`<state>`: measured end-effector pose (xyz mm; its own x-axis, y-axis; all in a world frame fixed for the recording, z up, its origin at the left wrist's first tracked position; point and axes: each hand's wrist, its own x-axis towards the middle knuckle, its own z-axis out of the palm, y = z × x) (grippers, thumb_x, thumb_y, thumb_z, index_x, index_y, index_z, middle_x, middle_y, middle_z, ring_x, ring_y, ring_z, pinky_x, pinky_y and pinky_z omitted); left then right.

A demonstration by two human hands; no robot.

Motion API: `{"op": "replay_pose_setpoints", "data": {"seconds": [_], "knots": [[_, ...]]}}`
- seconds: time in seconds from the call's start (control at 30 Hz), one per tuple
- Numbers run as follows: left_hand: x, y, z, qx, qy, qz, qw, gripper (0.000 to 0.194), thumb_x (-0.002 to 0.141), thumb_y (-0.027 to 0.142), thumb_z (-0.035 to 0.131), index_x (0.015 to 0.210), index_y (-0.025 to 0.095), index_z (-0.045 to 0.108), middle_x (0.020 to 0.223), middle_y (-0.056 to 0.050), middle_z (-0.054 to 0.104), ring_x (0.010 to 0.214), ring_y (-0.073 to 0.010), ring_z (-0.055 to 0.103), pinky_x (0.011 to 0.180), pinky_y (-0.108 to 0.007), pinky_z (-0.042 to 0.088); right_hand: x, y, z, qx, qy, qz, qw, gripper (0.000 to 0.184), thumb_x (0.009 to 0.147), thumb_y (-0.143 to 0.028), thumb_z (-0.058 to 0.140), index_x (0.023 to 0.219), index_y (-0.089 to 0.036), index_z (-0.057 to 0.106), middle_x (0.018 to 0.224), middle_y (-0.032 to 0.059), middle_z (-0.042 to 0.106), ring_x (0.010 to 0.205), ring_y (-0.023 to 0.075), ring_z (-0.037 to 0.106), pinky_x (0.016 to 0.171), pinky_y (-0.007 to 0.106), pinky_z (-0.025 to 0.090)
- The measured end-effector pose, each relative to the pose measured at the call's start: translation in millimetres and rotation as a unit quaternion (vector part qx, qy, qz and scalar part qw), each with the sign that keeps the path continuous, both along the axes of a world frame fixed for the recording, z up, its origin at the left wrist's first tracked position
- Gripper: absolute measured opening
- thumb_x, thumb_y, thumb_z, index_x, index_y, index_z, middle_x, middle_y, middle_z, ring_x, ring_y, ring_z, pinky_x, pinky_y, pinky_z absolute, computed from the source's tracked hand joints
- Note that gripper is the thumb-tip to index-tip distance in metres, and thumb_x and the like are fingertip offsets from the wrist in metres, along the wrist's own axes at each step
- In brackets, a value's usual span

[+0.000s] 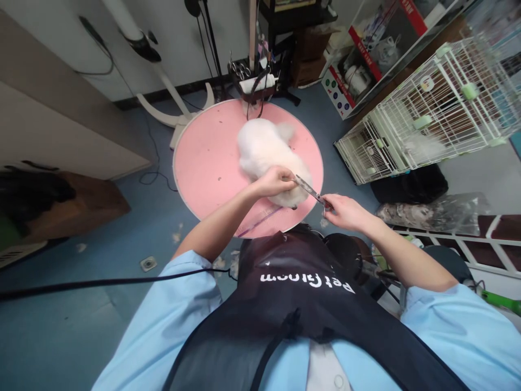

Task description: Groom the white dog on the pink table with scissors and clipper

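Observation:
A fluffy white dog [268, 144] is on the round pink grooming table [203, 157], its head end towards me. My right hand [345, 210] is closed around the handles of a pair of scissors [310, 189]. The scissors' blades point left across the dog's head. At the blade tips, my left hand [277, 181] has its fingers pinched together at the fur of the head. What exactly lies between those fingertips is too small to see clearly. A thin purplish strip [260, 220] lies on the table's near edge.
Beyond the table stands a small tool tray [254, 95] with scissors and a white bottle [258, 83]. White wire cages [423, 114] are on the right. A pale stand base [175, 117] is at the back left. A black cord [114, 285] crosses on the left.

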<state>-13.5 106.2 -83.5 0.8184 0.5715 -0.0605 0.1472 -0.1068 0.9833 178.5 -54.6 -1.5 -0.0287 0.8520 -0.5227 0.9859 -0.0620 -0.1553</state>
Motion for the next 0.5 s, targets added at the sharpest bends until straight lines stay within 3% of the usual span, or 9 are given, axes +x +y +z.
{"op": "replay_pose_setpoints", "data": {"seconds": [0.17, 0.5], "knots": [[0.7, -1.7, 0.4, 0.001, 0.000, 0.009, 1.000, 0.020, 0.072, 0.025, 0.060, 0.057, 0.014, 0.053, 0.057, 0.002, 0.049, 0.057, -0.0076, 0.043, 0.055, -0.022, 0.034, 4.2, 2.3, 3.8, -0.010, -0.020, 0.011, 1.000, 0.022, 0.088, -0.016, 0.052, 0.107, -0.017, 0.062, 0.106, 0.0100, 0.070, 0.097, 0.0237, 0.065, 0.076, 0.030, 0.043], [3.8, -4.3, -6.2, 0.009, -0.012, 0.022, 1.000, 0.025, 0.074, 0.029, 0.062, 0.057, 0.015, 0.050, 0.059, 0.002, 0.049, 0.059, -0.0075, 0.043, 0.056, -0.023, 0.033, 12.5, 11.5, 14.4, -0.020, -0.065, 0.032, 0.997, 0.029, 0.088, -0.019, 0.054, 0.116, -0.018, 0.060, 0.113, 0.0108, 0.069, 0.101, 0.0248, 0.065, 0.078, 0.031, 0.045]]}}
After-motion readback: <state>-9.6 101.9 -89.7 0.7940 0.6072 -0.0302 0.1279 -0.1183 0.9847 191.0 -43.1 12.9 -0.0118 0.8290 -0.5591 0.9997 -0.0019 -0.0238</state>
